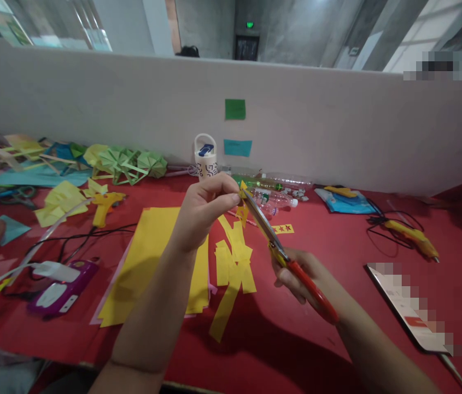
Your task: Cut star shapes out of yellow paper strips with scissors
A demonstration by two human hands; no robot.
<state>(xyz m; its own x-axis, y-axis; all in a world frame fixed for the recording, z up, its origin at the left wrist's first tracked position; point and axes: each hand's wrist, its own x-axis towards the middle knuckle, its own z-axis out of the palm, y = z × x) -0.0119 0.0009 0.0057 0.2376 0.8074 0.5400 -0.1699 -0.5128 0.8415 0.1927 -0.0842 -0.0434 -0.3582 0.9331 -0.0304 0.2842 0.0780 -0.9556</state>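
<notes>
Yellow paper piece: small and pointed, with angular edges, raised above the red tabletop at the scissor tips; its full outline is too small to tell.
Left hand: thumb and forefinger pinched narrow on the piece.
Right hand: fingers curled round the handles of the red-handled scissors, whose blades look nearly together and point at the piece; whether they touch it is hard to tell.
Cut strips: several flat yellow lengths, loosely overlapping, already separate.
Star-patterned strip: lying beyond the scissors, reddish stars along it.
Yellow sheets: large and uncut as far as they show, stacked over pink paper.
Stage: strips look ready, while the raised piece seems partway through cutting; whether its shape is finished cannot be told.
</notes>
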